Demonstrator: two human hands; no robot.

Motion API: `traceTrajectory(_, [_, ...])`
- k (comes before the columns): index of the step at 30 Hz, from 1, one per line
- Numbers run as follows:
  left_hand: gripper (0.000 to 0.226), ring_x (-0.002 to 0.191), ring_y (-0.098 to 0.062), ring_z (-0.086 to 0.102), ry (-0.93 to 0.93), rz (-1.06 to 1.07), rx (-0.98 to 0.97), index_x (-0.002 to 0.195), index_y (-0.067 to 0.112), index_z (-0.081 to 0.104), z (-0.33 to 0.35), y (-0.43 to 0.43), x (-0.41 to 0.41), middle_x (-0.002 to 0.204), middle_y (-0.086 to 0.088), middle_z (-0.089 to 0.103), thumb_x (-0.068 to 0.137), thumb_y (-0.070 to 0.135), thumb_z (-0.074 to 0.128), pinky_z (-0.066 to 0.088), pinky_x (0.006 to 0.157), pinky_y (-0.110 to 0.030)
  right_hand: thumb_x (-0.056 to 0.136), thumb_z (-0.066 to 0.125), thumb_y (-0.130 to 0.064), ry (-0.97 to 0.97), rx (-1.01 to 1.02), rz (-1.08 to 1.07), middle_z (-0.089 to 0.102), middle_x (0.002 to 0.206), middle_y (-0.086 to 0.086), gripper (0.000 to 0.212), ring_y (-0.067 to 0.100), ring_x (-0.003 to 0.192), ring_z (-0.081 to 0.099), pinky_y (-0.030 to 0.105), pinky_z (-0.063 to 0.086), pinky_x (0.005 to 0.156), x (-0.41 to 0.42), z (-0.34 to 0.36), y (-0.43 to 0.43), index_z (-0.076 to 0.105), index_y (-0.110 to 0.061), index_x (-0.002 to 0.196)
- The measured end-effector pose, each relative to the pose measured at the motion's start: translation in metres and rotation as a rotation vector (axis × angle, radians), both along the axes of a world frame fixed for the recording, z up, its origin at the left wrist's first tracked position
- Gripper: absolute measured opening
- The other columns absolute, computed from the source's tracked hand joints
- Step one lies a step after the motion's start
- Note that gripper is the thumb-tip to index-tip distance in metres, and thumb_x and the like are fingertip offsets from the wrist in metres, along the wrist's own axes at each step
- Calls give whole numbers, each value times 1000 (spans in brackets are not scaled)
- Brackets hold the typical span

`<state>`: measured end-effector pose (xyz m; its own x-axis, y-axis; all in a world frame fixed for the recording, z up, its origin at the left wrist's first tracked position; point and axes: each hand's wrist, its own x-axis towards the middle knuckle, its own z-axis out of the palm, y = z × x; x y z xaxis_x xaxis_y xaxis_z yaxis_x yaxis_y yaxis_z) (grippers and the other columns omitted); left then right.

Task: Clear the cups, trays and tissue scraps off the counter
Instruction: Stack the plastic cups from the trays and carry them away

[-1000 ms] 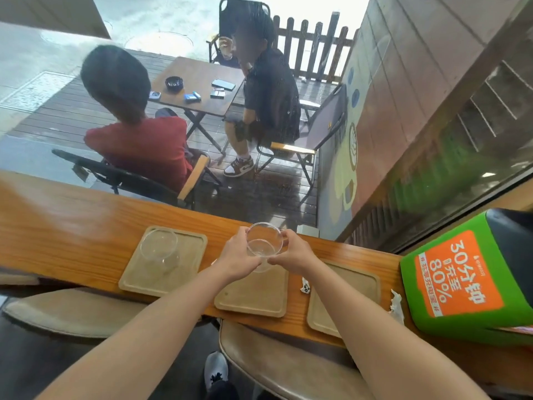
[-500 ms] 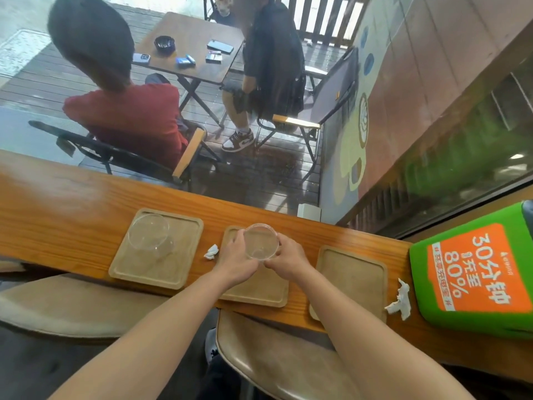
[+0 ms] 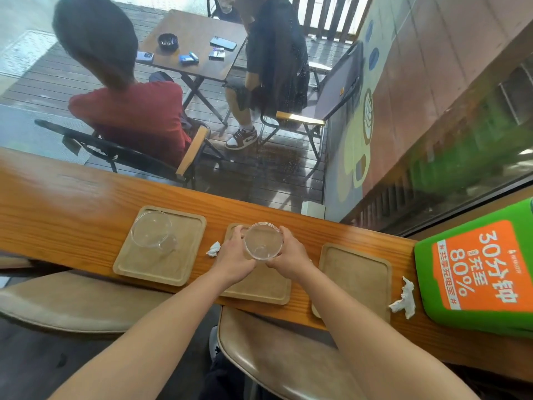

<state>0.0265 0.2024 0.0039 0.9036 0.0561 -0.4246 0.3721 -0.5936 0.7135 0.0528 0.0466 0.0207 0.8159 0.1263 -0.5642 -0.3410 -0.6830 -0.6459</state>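
Note:
A clear glass cup (image 3: 263,241) is gripped between my left hand (image 3: 234,255) and my right hand (image 3: 288,256), upright over the middle wooden tray (image 3: 259,287). On the left tray (image 3: 184,255) stands a second clear glass cup (image 3: 153,232). The right tray (image 3: 357,272) carries nothing. One crumpled tissue scrap (image 3: 214,249) lies on the counter (image 3: 72,215) between the left and middle trays. Another tissue scrap (image 3: 403,298) lies to the right of the right tray.
A green and orange box (image 3: 478,272) stands at the counter's right end. Padded stools (image 3: 277,356) sit under the near edge. A window runs along the far edge; beyond it two people sit at an outdoor table.
My hands lowered the cup toward the middle tray. The view tilted down and moved closer, so the tissue scraps came into sight.

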Motion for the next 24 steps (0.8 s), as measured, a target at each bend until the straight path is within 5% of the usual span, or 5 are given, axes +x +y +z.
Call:
traceTrajectory(3, [88,122,-24,55,15,-13,30,147,18,28,0,1,-2,138,-4,52,73,8,75,50,97,-39,74,83,-10,42,-12,-8,38,154,11,110,29,137,44,43,45,107,-2,1,-1,13,-17,158])
traceTrajectory(6, [89,122,-24,54,19,-27,56,147,20,28,-1,3,-4,140,-6,50,73,5,74,47,92,-32,73,83,-7,45,-8,-4,39,153,11,112,30,132,48,45,48,105,-2,1,-3,11,-19,158])
traceTrajectory(11, [89,126,-26,50,66,-30,103,149,21,27,7,11,-7,144,-6,43,73,9,73,49,100,-43,72,83,-4,3,-75,16,34,156,11,113,31,141,38,43,43,110,4,9,-6,12,-19,158])
traceTrajectory(15, [74,119,-24,52,12,-15,130,141,19,40,25,23,-3,136,-5,48,74,8,70,51,96,-38,82,69,-3,-142,-162,5,39,151,12,85,31,139,38,41,41,111,18,28,-2,25,-15,154])
traceTrajectory(24, [37,95,-19,58,-93,172,196,115,19,54,60,93,-14,107,-1,57,82,10,67,53,78,-30,86,65,-10,-319,-84,213,60,123,7,51,21,106,58,29,51,81,30,54,95,52,-14,135])
